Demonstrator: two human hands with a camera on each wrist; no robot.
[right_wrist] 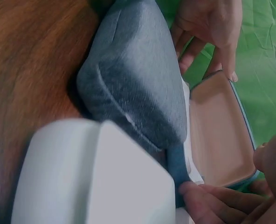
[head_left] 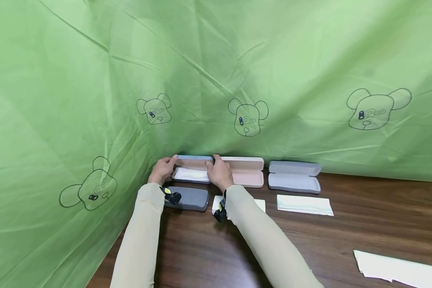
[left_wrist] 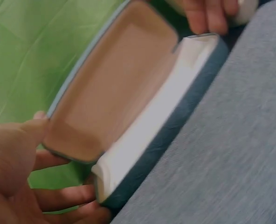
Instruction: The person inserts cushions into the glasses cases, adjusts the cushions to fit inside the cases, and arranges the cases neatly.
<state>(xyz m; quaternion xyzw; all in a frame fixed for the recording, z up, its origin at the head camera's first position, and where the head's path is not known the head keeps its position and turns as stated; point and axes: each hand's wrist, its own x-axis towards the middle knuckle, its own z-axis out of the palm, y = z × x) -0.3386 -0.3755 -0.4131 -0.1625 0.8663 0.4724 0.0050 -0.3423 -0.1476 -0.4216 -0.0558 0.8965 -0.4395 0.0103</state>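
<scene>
An open blue glasses case point(head_left: 192, 163) with a tan lining stands at the back left of the table, against the green cloth. A folded white cloth point(left_wrist: 149, 123) lies along its base. My left hand point(head_left: 161, 170) grips the case's left end, its thumb at the lid's edge and its fingers by the base. At the opposite end, my right hand point(head_left: 220, 173) holds the case, with the thumb near the lid point(right_wrist: 222, 126) and fingers on the base. Just in front sits a closed grey glasses case point(head_left: 191, 199), partly covered by the left wrist.
To the right stand an open white case with pink lining point(head_left: 246, 179) and an open grey case point(head_left: 294, 182). A white case with a flat white top point(right_wrist: 128, 177) is under my right wrist. Folded white cloths point(head_left: 304, 205) lie further right. Green sheeting point(head_left: 291, 60) surrounds the table.
</scene>
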